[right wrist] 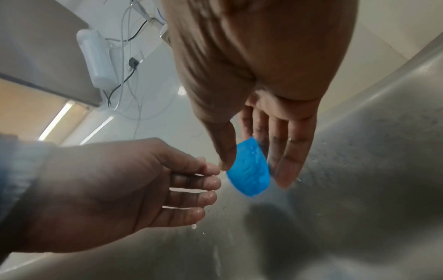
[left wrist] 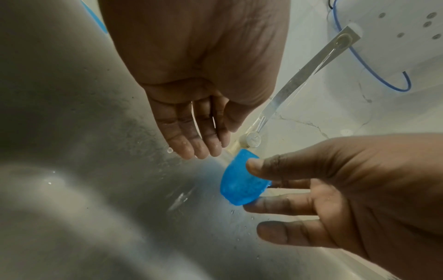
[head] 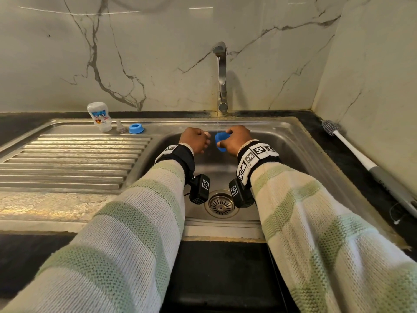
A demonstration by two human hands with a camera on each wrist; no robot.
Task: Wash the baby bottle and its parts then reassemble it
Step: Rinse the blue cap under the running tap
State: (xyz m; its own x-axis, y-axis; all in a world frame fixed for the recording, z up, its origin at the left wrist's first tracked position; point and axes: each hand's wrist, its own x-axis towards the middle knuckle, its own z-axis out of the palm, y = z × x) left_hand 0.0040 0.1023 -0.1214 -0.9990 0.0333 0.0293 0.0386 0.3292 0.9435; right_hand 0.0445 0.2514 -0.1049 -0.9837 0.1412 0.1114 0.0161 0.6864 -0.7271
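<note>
Head view: right hand (head: 234,137) fingers pinch the blue cap (head: 220,141) under the tap (head: 221,75); left hand (head: 195,140), fingers loose and holding nothing, waits just left.

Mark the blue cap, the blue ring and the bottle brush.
blue cap (left wrist: 242,182), left wrist view, its outer dome.
blue ring (head: 136,128), head view, its top rim.
bottle brush (head: 330,126), head view, its bristle head.
</note>
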